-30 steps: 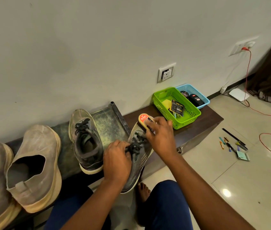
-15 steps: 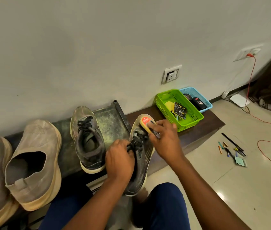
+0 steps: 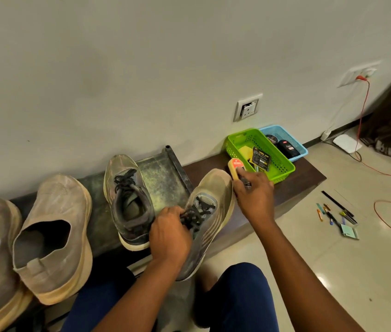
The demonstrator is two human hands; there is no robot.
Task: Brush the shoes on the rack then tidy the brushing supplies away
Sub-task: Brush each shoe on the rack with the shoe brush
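1. Head view, lower centre: the left hand [image 3: 169,236] grips the laces of the grey shoe [image 3: 204,219], steadying it tilted off the rack [image 3: 163,178].
2. Right hand [image 3: 254,195] curls around the brush [image 3: 237,167] beside the toe, likely to scrub its edge.
3. Upper right, the green basket [image 3: 283,168] waits for supplies.

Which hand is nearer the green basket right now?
Right. The right hand, holding the brush, sits just beside the green basket; the left hand grips the shoe at its laces, farther off.
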